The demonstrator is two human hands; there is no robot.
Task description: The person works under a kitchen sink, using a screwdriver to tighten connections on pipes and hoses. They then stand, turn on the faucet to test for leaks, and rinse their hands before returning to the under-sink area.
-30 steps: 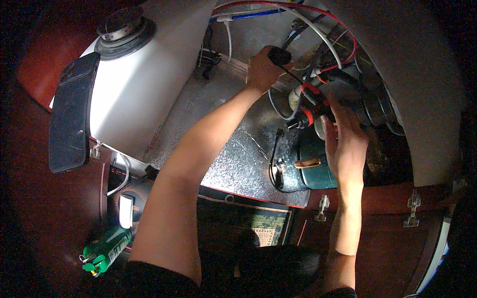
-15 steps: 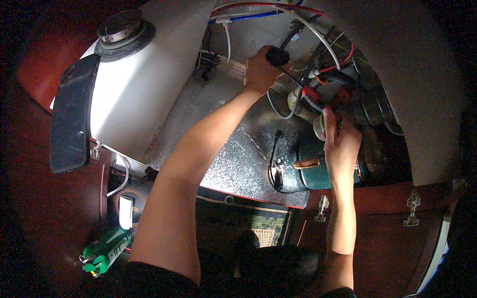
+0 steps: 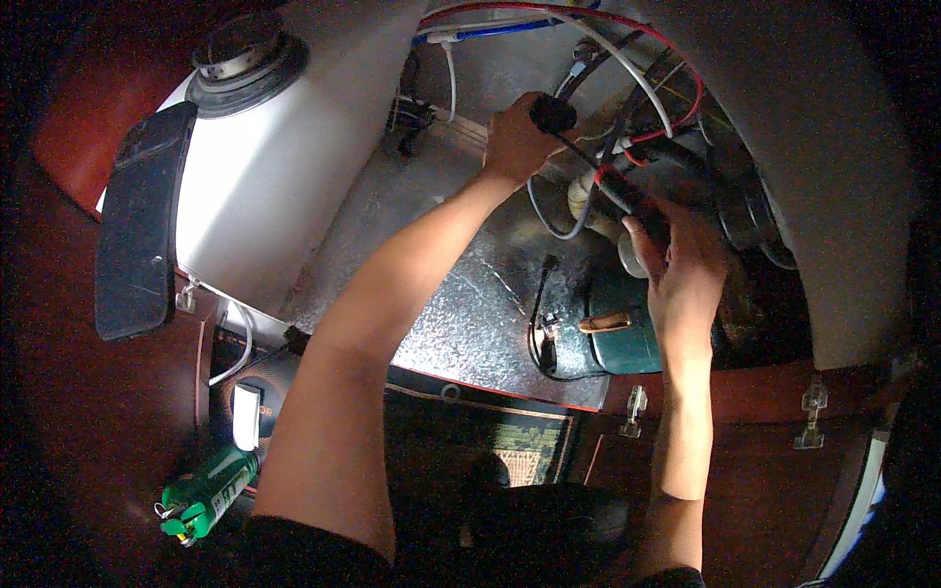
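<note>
My left hand (image 3: pixel 518 145) reaches deep into a cabinet and is closed around a round black fitting (image 3: pixel 554 115). Lower and to the right, my right hand (image 3: pixel 684 263) grips the black-and-red handle of what looks like a screwdriver (image 3: pixel 627 196). Its thin dark shaft slants up and left to the fitting; whether the tip touches is hidden by my left hand. A grey hose loop (image 3: pixel 566 233) hangs between my hands, beside a pale ribbed pipe (image 3: pixel 580 199). A dark green cylinder (image 3: pixel 625 348) with a copper-coloured piece lies below my right hand.
Red, blue and white tubes (image 3: pixel 655 90) cross the top of the cabinet. A white sink basin (image 3: pixel 245 186) with a drain collar stands at left, beside a dark curved panel (image 3: pixel 147 220). A green spray bottle (image 3: pixel 211 495) lies lower left. Clear hinges (image 3: pixel 635 412) line the front edge.
My right hand has shifted slightly right and down with the tool, and its grip has turned around the handle. My left hand and the black fitting have moved a little to the right.
</note>
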